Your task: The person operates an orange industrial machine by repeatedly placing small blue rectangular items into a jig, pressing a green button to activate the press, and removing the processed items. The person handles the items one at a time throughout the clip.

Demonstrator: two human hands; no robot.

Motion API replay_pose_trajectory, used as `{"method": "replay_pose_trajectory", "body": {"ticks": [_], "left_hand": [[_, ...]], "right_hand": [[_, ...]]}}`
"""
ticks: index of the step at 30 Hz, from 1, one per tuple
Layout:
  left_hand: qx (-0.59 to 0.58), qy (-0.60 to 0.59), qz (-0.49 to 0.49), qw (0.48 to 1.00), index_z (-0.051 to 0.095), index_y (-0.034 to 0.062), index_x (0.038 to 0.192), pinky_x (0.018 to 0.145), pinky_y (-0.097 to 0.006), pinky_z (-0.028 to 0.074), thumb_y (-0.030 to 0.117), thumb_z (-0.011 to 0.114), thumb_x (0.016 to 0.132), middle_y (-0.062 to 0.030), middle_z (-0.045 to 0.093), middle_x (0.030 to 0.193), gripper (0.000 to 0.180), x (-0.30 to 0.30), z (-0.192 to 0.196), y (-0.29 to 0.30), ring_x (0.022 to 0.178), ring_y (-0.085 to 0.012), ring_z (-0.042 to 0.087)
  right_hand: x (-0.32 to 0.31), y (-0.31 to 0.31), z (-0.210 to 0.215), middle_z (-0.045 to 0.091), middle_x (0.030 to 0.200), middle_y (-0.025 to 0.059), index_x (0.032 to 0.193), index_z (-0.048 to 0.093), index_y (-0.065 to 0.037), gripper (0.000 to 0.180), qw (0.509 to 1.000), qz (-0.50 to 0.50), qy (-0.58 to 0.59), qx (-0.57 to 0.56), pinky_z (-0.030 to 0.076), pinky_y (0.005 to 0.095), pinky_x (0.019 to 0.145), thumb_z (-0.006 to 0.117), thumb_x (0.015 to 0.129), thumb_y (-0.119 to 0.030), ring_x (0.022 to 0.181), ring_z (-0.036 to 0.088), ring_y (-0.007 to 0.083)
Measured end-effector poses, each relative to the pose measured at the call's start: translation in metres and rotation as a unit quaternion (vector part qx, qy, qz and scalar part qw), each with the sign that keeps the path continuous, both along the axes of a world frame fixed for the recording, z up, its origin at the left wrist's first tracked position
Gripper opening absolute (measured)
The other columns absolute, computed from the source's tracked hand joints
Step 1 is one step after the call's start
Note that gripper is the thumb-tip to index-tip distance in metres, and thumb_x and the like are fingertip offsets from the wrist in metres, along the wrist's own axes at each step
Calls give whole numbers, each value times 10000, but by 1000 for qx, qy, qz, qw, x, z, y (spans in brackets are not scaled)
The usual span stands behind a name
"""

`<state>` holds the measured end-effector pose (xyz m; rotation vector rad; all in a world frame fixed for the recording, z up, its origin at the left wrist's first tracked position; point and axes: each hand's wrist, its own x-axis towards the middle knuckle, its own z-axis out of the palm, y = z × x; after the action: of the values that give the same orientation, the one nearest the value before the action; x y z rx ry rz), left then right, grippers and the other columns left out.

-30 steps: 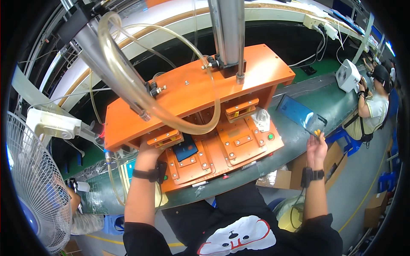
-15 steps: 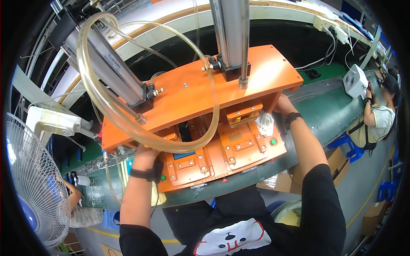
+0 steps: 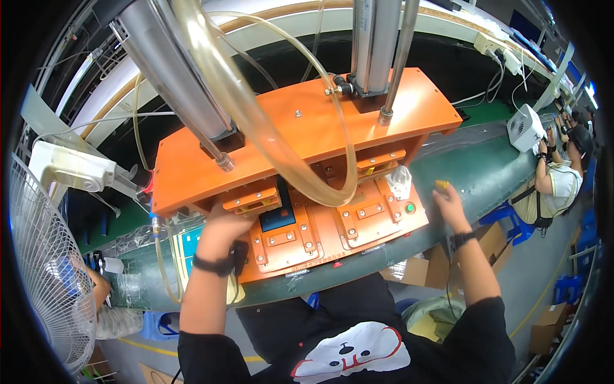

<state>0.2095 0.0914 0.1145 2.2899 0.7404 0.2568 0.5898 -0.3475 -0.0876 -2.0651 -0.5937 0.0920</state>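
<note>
Dark flat panel [image 3: 277,217] in left bay of orange press [image 3: 300,141], visible long axis roughly twelve to six. Just beside left hand [image 3: 231,221], the nearer one, at three o'clock from it; well apart from right hand [image 3: 453,206], out past press over green worktop [image 3: 495,176]. Left grip out of sight behind clamp block [image 3: 251,197]: cannot tell, apart or clamped. At right, bent fingers [image 3: 442,185], no visible load; closure unclear.
</note>
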Motion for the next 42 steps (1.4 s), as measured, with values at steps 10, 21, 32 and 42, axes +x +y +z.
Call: {"method": "replay_pose_trajectory", "body": {"ticks": [10,21,32,42], "left_hand": [[124,-75,-96,985,658,-6,1326,1233,-556,337,251,821,892,-295,497,1515,530,-63,-21,-47,1479,-515,376],[184,-217,18,959,634,-6,1353,1212,-556,364,149,815,849,-209,597,1456,558,-85,-76,-81,1457,-477,451],[164,-234,21,958,669,20,1319,1211,-525,369,160,835,866,-176,645,1400,502,-90,-80,-77,1393,-422,518],[84,-265,50,959,703,50,1263,1143,-480,424,184,920,790,-130,682,1377,538,-93,-83,-77,1298,-386,557]], "right_hand": [[-81,-5,-24,613,1436,253,1432,593,-25,555,965,-107,-174,-162,400,510,1162,739,934,-222,1357,556,442],[-82,-3,-26,669,1334,249,1218,689,4,335,962,-107,-215,-130,460,521,1090,722,921,-148,1269,605,452],[-83,-2,-25,705,1243,252,1119,705,30,239,958,-106,-252,-88,520,498,1020,710,903,-70,1160,660,460],[-83,-1,-25,711,1245,242,1118,717,22,234,957,-112,-248,-100,524,494,1018,701,900,-62,1160,664,454]]}}
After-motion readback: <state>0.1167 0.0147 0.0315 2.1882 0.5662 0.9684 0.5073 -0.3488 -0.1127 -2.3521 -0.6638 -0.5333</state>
